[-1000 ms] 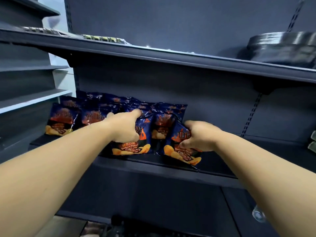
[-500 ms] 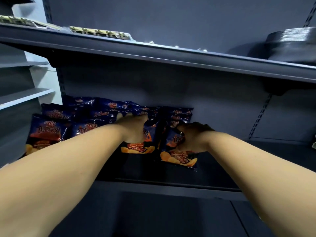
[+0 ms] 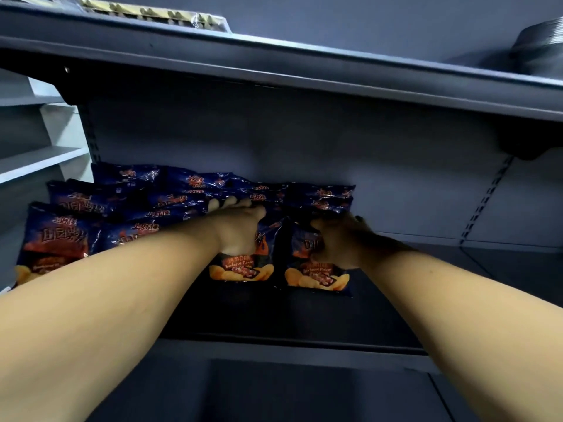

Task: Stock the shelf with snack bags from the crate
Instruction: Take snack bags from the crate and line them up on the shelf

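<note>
**Bags could tip over or get squashed**

Both hands are on chip bags in the middle of the frame. The left hand (image 3: 240, 228) has its grip curled over the top of one snack bag (image 3: 242, 269). The right hand (image 3: 338, 242) has its grip closed around the bag beside it (image 3: 316, 275). Both bags stand on the dark shelf (image 3: 289, 315), just in front of the other bags (image 3: 122, 202) that fill the left and back. The crate is not in view.

The bags are puffy and slippery, I think. If the hands let go too fast, a bag may flop forward, because nothing holds it at the front. If the hands push too hard, the back rows could fall over, or the chips inside could break. The right side of the shelf looks bare, so a bag leaning that way has nothing to rest on.
</note>
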{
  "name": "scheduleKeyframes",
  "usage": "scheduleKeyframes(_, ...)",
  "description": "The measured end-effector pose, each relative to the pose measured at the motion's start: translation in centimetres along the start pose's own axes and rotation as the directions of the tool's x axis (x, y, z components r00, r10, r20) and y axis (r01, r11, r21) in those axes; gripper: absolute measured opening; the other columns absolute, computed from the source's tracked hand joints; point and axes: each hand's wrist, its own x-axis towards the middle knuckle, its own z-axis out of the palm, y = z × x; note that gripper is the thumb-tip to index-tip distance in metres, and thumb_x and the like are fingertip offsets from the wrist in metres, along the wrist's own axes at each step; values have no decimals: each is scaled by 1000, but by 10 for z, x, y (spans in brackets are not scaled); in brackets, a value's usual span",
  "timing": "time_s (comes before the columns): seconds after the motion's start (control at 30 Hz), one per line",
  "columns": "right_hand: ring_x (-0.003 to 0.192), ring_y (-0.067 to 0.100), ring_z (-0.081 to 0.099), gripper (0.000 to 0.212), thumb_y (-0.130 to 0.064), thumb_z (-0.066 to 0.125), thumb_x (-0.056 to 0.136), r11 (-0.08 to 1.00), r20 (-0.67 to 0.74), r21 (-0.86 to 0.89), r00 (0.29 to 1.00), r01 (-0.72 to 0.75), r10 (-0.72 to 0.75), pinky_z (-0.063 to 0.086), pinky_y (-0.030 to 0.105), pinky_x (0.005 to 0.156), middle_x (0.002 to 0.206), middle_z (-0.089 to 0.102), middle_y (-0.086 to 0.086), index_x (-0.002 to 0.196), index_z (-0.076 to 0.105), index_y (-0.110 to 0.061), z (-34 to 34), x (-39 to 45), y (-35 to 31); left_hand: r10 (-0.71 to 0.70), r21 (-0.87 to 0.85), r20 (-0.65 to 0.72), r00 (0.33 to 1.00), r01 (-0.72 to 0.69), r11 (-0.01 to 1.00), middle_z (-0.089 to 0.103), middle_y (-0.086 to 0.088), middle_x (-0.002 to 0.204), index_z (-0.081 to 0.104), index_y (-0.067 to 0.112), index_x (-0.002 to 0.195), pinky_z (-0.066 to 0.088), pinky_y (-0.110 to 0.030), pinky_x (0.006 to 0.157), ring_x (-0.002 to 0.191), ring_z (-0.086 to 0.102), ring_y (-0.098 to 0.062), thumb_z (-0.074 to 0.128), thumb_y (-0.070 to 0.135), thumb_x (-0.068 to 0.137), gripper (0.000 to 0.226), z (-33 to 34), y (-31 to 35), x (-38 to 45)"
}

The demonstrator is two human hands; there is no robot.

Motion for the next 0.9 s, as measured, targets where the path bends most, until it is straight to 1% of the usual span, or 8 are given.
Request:
scheduleKeyframes(0.07, 134, 33, 32, 77, -48, 65, 84, 1000, -43, -19, 999, -4, 3, 27, 53, 111, 153, 33, 1, 150, 27, -32, 8, 7, 2, 1, 6, -7, 1000, -1, 1000, 21, -4, 154, 24, 30, 147, 20, -39, 104, 136, 19, -25, 61, 27, 82, 74, 2, -1, 3)
scheduleKeyframes(0.13, 135, 34, 28, 78, -50, 63, 85, 999, -73, -53, 997, -1, -3, 25, 52, 113, 156, 25, 1, 150, 25, -31, 15, 11, 3, 10, 11, -16, 1000, -10, 1000, 24, -3, 151, 25, 30, 146, 21, -39, 103, 135, 21, -25, 62, 26, 81, 75, 5, -1, 6)
scheduleKeyframes(0.3, 141, 35, 20, 80, -48, 62, 87, 998, -91, -67, 996, 1, -7, 16, 56, 116, 159, 18, 1, 153, 20, -29, 20, 12, 3, 16, 20, -40, 999, -15, 1000, 32, -1, 143, 27, 30, 144, 23, -37, 97, 129, 26, -23, 63, 24, 79, 75, 10, 0, 8)
scheduleKeyframes(0.43, 146, 33, 7, 85, -52, 60, 87, 1000, -62, -2, 998, -24, 23, 5, 63, 115, 161, 10, -1, 154, 13, -29, 14, 6, -3, 13, 24, -38, 999, -12, 1000, 25, -2, 151, 13, 31, 151, 19, -38, 102, 138, 19, -24, 61, 24, 81, 85, 10, 1, 5)
scheduleKeyframes(0.53, 145, 33, 9, 92, -61, 59, 82, 1000, -98, -7, 995, -30, 30, 2, 64, 114, 160, 14, 3, 153, 11, -26, 13, 1, -7, 6, 11, -43, 999, -5, 1000, 21, -2, 154, -2, 33, 153, 17, -37, 103, 139, 17, -25, 61, 23, 82, 96, 8, 3, -1)
scheduleKeyframes(0.63, 144, 34, 10, 94, -58, 60, 83, 999, -123, 14, 992, -39, 40, 0, 62, 114, 158, 17, 4, 154, 9, -25, 12, -6, -9, 6, 6, -75, 997, -5, 1000, 18, -2, 155, -10, 32, 152, 17, -37, 104, 137, 18, -24, 62, 21, 82, 102, 6, 4, -8)
scheduleKeyframes(0.73, 143, 34, 12, 91, -53, 60, 83, 999, -131, 23, 991, -35, 38, 0, 61, 115, 157, 19, 5, 154, 9, -26, 6, -15, -12, 12, 0, -119, 993, -13, 1000, 14, -1, 156, -10, 32, 152, 16, -39, 107, 137, 18, -25, 63, 26, 82, 101, 6, 5, -15)
scheduleKeyframes(0.9, 144, 34, 11, 86, -57, 56, 85, 998, -142, 57, 989, -41, 48, 2, 58, 117, 156, 20, 5, 153, 12, -27, -7, -29, -18, 23, -46, -183, 983, -32, 998, 9, 0, 159, 0, 30, 153, 17, -43, 110, 140, 15, -26, 58, 46, 86, 90, 1, 12, -27)
